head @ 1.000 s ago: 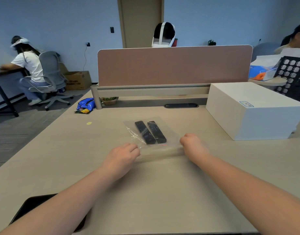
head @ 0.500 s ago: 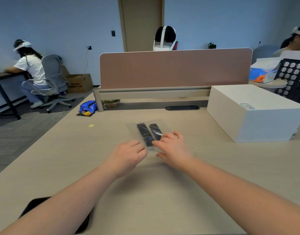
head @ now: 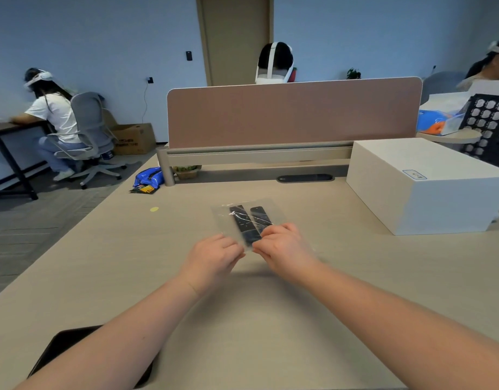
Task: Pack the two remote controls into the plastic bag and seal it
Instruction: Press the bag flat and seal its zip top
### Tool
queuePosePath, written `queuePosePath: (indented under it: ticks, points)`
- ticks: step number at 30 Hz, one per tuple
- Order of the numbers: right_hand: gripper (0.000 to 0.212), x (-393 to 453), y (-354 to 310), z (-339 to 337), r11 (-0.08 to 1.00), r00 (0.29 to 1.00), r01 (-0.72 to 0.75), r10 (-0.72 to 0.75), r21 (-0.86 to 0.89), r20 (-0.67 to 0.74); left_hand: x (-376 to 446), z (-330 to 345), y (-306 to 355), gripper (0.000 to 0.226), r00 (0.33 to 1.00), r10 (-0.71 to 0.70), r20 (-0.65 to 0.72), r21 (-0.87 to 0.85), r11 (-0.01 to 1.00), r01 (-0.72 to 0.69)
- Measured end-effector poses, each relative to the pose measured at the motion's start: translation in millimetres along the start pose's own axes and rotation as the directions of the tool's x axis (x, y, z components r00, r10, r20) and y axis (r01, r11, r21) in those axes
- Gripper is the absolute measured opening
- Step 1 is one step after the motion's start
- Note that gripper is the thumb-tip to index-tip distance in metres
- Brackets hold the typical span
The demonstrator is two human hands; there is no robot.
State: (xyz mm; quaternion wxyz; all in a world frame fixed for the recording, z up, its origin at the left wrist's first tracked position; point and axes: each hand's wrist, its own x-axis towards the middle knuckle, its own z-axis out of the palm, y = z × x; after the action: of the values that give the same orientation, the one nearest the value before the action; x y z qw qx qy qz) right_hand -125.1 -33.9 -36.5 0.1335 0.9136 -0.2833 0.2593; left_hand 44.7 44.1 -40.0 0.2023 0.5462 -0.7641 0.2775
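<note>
A clear plastic bag lies on the beige desk with two black remote controls inside, side by side: the left remote and the right remote. My left hand pinches the bag's near edge at its left side. My right hand pinches the same edge close beside it and covers the near end of the right remote. The fingertips of both hands nearly meet at the bag's mouth.
A white box stands at the right. A brown desk divider runs along the back. A blue packet lies at the back left. A black tablet sits at the near left corner. People sit at other desks.
My right hand slid left along the bag's near edge, from its right end to the middle beside my left hand. The left hand stayed roughly in place.
</note>
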Motion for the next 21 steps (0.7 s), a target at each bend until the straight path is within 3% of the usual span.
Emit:
queuePosePath:
  ticks: [9, 15, 21]
  points:
    - [0.017, -0.1, -1.7, 4.9, 0.998, 0.998, 0.059, -0.06, -0.035, -0.029, -1.8, 1.4, 5.3, 0.032, 0.984, -0.178, 0.013, -0.104, 0.978, 0.179]
    - [0.007, 3.3, -4.3, 6.5, 0.998, 0.998, 0.06, -0.06, -0.005, -0.024, 4.5, 1.1, 8.3, 0.031, 0.977, -0.214, 0.009, -0.155, 0.965, 0.212]
    - [0.013, 4.4, -5.7, 7.4, 1.0, 0.999, 0.024, -0.024, 0.006, -0.038, 2.6, 3.6, 7.6, 0.024, 0.962, -0.264, 0.068, -0.225, 0.935, 0.272]
